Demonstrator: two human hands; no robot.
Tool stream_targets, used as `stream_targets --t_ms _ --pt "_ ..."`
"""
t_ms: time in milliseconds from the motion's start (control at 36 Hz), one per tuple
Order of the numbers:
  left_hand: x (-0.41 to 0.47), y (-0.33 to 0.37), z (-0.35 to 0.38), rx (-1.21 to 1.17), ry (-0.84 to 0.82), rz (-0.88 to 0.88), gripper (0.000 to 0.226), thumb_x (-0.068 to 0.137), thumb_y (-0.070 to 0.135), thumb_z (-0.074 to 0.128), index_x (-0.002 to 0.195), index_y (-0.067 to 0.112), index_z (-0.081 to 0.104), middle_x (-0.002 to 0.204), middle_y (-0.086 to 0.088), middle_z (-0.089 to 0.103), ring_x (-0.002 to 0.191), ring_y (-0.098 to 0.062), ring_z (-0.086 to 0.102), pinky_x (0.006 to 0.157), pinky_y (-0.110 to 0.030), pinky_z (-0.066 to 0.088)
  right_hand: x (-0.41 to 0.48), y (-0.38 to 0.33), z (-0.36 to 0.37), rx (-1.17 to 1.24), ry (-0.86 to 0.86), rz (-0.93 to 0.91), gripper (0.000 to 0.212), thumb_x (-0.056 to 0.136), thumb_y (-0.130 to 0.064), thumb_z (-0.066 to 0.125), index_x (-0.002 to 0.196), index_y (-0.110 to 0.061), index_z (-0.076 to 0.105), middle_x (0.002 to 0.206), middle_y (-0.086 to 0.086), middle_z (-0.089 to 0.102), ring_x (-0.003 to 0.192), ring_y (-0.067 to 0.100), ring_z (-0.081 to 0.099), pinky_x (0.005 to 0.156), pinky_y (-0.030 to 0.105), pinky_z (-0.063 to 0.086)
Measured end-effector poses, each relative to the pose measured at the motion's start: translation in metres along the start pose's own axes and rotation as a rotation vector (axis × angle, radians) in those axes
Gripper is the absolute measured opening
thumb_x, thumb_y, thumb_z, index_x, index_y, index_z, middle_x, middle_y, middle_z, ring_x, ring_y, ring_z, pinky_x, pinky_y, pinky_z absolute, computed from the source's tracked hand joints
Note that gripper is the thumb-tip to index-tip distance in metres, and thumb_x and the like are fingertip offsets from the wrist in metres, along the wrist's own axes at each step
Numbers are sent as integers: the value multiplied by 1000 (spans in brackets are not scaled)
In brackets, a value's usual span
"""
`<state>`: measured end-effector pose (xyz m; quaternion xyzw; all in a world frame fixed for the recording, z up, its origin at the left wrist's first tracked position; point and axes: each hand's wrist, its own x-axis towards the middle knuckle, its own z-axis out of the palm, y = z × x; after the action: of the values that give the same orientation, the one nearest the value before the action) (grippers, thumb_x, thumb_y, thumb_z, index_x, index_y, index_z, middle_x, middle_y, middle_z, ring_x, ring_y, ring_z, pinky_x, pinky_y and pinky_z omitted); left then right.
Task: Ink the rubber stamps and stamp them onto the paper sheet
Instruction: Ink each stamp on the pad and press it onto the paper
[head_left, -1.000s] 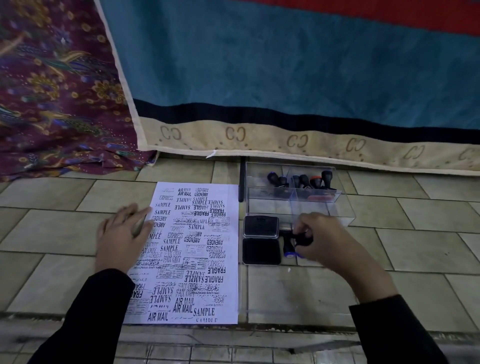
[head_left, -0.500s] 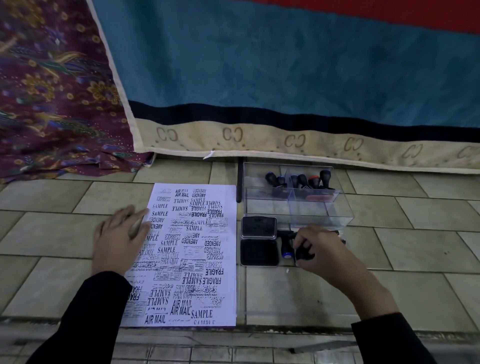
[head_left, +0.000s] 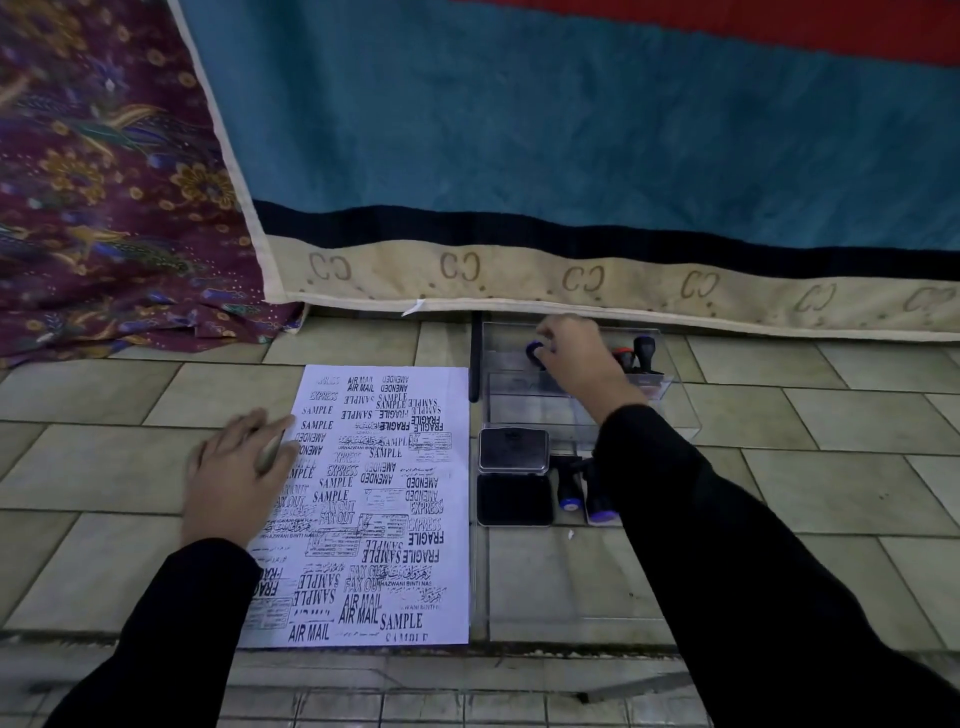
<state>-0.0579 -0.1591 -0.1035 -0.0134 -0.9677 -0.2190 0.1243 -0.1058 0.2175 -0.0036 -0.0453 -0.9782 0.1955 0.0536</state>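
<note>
Two hands, left hand (head_left: 234, 478) flat on edge of paper sheet (head_left: 384, 493), right hand (head_left: 576, 358) gripping stamp (head_left: 534, 349) in clear box (head_left: 506, 405)

Beige floor tiles (head_left: 831, 467) lay dim; a teal blanket (head_left: 571, 130) hung beyond the right hand (head_left: 576, 358), maroon floral cloth (head_left: 104, 182) beyond the left hand (head_left: 234, 478).

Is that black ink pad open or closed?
Open. The ink pad lies bare, its lid folded back behind it.
</note>
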Motion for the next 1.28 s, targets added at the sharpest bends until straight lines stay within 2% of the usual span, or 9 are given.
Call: stream_targets --t_ms 194,472,667,750,833,944,1028,1167,1278 --pt "0 0 0 7 2 4 58 81 57 36 124 30 64 139 -4 54 132 -24 42 110 -43 21 19 -8 20 -259 -111 -39 30 90 5 47 117 0 58 119 20 57 108 33 56 85 37 50" --pt "1 -2 1 5 7 15 57 81 57 37 123 30 65 136 -4 55 129 -24 45 108 -44 23 26 -10 26 -246 -108 71 25 89 -1 54 115 -1 57 123 21 50 113 36 51 89 40 47" --pt "-1 -1 1 -1 22 15 57 81 57 37 122 29 65 135 -4 56 129 -25 45 108 -45 23 24 -10 23 -272 -62 46 23 87 4 53 110 0 54 110 22 59 102 38 57 73 39 47" --pt "-1 -1 1 -5 22 10 58 80 58 37 122 29 65 136 -4 55 129 -24 45 109 -44 22 22 -7 22 -212 -20 16 28 85 6 53 111 -3 50 106 21 59 96 38 58 68 36 44" --pt "0 0 0 1 13 7 59 80 58 37 123 30 64 138 -4 54 130 -24 44 109 -44 22 20 -3 21 -126 23 1 24 84 6 56 105 -5 50 106 18 54 92 36 57 72 39 49" --pt "0 0 0 13 3 9 58 81 57 37 125 31 63 139 -4 53 131 -25 43 109 -45 22 10 1 18 58 141 -37 29 87 1 55 114 -8 52 120 15 47 99 33 54 86 41 49" --pt "0 -1 1 21 -4 10 57 82 56 37 126 31 63 140 -5 52 132 -25 42 109 -44 21 -6 -1 11 210 257 -93 38 88 -1 57 125 -9 53 126 11 43 101 24 54 97 31 46" --pt "0 -1 1 22 -6 7 58 82 57 36 127 31 62 141 -4 52 132 -24 41 110 -42 20 -51 -15 0 388 436 -200 25 87 -3 63 111 -8 61 114 3 47 84 15 61 85 19 51" --pt "-1 -1 1 30 -4 11 58 83 56 35 128 31 61 141 -5 52 133 -24 42 109 -43 21 -93 -21 -1 481 423 -215 24 85 -7 67 108 -11 63 106 -3 56 85 8 62 80 17 52"
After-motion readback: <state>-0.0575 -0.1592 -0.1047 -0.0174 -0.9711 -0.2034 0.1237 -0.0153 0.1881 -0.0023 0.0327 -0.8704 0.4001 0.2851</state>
